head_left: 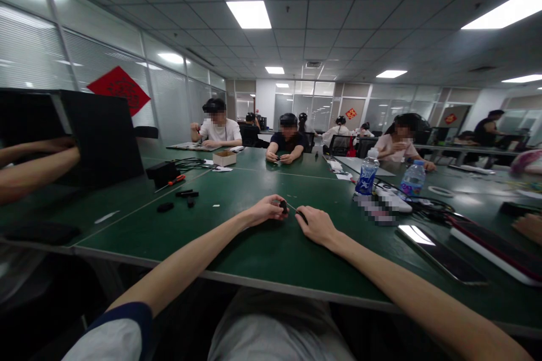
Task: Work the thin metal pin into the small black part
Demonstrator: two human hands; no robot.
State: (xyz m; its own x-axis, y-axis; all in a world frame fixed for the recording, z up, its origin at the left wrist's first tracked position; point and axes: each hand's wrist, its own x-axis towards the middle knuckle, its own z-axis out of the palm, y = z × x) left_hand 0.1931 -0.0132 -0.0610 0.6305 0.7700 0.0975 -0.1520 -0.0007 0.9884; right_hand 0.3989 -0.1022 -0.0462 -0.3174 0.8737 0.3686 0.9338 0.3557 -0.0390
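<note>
A short whitish-grey sleeve [113,339] with a broad navy band [144,316] at its hem dresses the left arm [199,248] in my remote view; the left hand [266,211] is bare. The right forearm [393,276] and right hand [317,227], I see, are bare as well. Creased pale-grey cloth [279,330] covers the lap, its finer detail dim.

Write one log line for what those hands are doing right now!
left hand: holds small black piece | right hand: holds dark-handled thin tool, tip toward piece | contact: unclear | phone: on green table
</note>
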